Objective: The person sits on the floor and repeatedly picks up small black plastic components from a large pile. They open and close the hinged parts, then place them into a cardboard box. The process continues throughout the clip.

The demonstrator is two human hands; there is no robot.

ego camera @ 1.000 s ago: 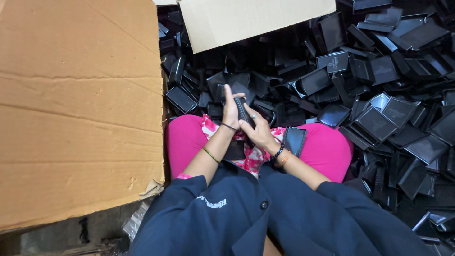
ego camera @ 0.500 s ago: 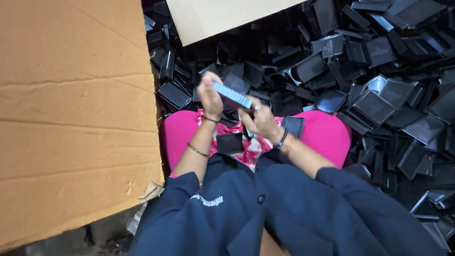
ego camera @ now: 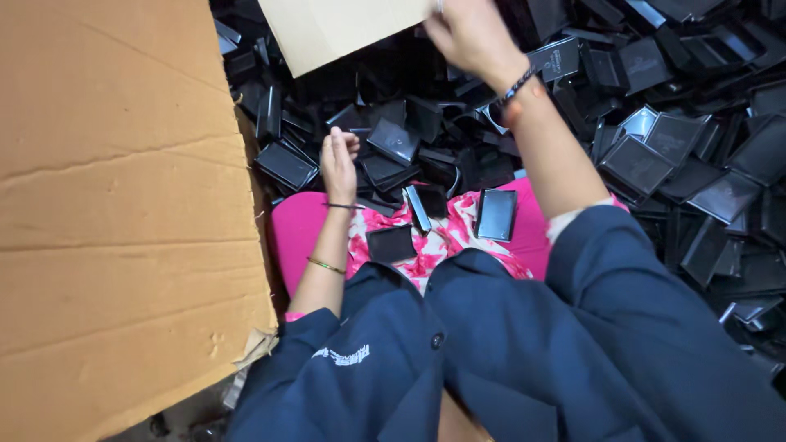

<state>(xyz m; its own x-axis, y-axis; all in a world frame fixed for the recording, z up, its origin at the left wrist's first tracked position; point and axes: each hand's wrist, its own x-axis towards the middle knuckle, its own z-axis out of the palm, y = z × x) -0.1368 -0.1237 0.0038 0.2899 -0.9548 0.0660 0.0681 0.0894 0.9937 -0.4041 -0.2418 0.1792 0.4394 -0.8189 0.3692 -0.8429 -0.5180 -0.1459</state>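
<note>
While the right hand [ego camera: 473, 34] stretches blurred toward the cardboard flap [ego camera: 344, 29], its grip unreadable, the left hand [ego camera: 338, 164] rests open beside black trays [ego camera: 393, 141]; sorting goes best one tray per reach.

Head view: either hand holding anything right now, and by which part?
Left hand holds nothing; it hovers open over the black trays. Right hand is raised near the cardboard flap, blurred; a hold cannot be told.
</note>
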